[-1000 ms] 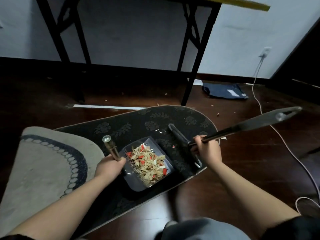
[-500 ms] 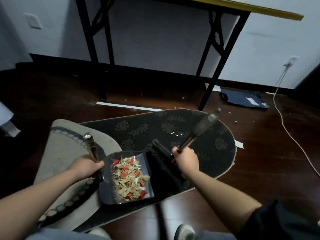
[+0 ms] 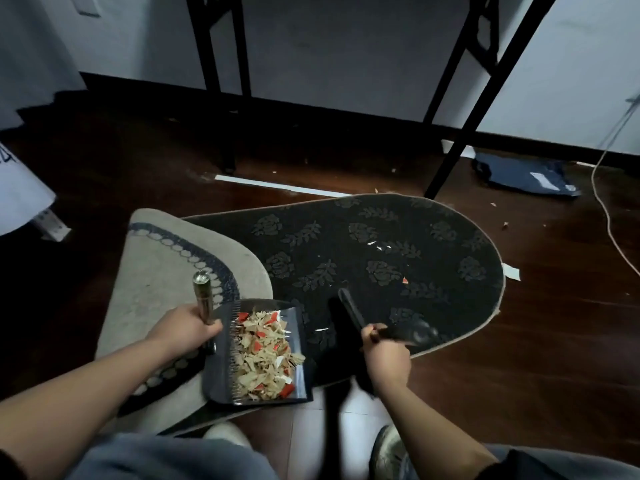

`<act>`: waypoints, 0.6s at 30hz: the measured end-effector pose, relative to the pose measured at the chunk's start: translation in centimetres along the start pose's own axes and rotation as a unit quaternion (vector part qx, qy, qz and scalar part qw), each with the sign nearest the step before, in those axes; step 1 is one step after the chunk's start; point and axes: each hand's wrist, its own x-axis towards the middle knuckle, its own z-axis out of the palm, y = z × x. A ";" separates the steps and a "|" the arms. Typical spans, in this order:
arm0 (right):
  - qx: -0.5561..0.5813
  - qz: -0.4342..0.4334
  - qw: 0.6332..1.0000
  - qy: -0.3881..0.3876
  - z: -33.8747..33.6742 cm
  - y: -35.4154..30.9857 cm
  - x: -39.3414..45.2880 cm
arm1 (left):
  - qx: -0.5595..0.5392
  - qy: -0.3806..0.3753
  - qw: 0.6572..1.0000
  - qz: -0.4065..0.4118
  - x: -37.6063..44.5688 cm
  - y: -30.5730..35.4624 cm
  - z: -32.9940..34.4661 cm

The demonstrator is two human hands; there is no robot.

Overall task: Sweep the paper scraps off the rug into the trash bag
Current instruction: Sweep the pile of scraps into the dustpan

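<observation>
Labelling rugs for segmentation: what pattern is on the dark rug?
Black rug with a repeating grey rose and leaf-sprig pattern and a thin tan edge; only the head view shows it.

- Floor (image 3: 519, 341): dark wood, glossy, reflective.
- Dark rug (image 3: 381, 258): matt cloth pile with a woven floral pattern.
- Beige mat (image 3: 156, 271): matt, coarse cloth.
- Dustpan (image 3: 221, 375): dark plastic, smooth, slight sheen; its handle (image 3: 202, 296) is polished metal.
- Paper scraps (image 3: 263, 355): matt torn paper, tan, white and red.
- Brush (image 3: 349, 313): black, matt; material cannot be told.
- Table legs (image 3: 460, 133): black, matt.
</observation>
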 end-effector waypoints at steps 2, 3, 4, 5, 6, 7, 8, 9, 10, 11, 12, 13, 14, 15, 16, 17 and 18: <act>0.018 0.001 0.999 -0.046 1.1 0.4 -0.5 | -0.007 -0.008 1.000 0.001 -0.2 0.0 0.0; 0.023 0.011 0.998 -0.056 1.7 0.3 -0.7 | -0.008 -0.009 1.000 -0.001 -0.2 0.1 0.0; 0.028 0.015 0.997 -0.069 2.3 -0.1 -1.1 | -0.004 -0.008 1.000 -0.003 -0.3 0.1 -0.1; 0.031 0.009 0.996 -0.079 2.7 -0.5 -1.5 | 0.000 -0.007 1.000 -0.003 -0.3 0.0 -0.1; 0.029 0.004 0.996 -0.084 3.1 -0.8 -1.8 | 0.005 -0.006 1.000 -0.001 -0.2 0.0 -0.2; 0.031 -0.001 0.996 -0.084 3.2 -1.1 -2.1 | 0.006 -0.005 1.000 -0.001 -0.2 -0.1 -0.2; 0.041 -0.002 0.996 -0.082 3.1 -1.5 -2.4 | 0.003 -0.005 1.000 -0.002 -0.2 -0.2 -0.2; 0.055 -0.003 0.996 -0.074 2.9 -1.7 -2.5 | 0.000 -0.006 1.000 -0.004 -0.3 -0.3 -0.2; 0.062 -0.003 0.996 -0.061 2.6 -1.8 -2.5 | -0.001 -0.005 1.000 -0.004 -0.3 -0.3 -0.2; 0.060 -0.006 0.997 -0.048 2.2 -2.0 -2.4 | 0.000 -0.003 1.000 -0.004 -0.5 -0.2 -0.2; 0.051 -0.012 0.998 -0.040 2.0 -2.2 -2.0 | 0.005 -0.001 1.000 -0.002 -0.6 -0.2 -0.2; 0.042 -0.015 0.998 -0.034 1.7 -2.3 -1.8 | 0.010 0.000 1.000 -0.001 -0.7 -0.1 -0.2; 0.034 -0.011 0.999 -0.031 1.5 -2.4 -1.4 | 0.015 0.001 1.000 0.000 -0.8 0.0 -0.2; 0.028 -0.009 0.999 -0.024 1.1 -2.4 -1.3 | 0.015 0.000 1.000 -0.001 -0.9 0.1 -0.3; 0.022 -0.011 1.000 -0.015 0.9 -2.2 -1.0 | 0.013 0.000 1.000 -0.003 -0.9 0.1 -0.3; 0.022 -0.012 1.000 -0.007 0.6 -2.1 -0.9 | 0.010 0.000 1.000 -0.003 -1.0 0.2 -0.3; 0.022 -0.014 1.000 -0.001 0.4 -1.8 -0.7 | 0.007 0.000 1.000 -0.003 -1.1 0.2 -0.3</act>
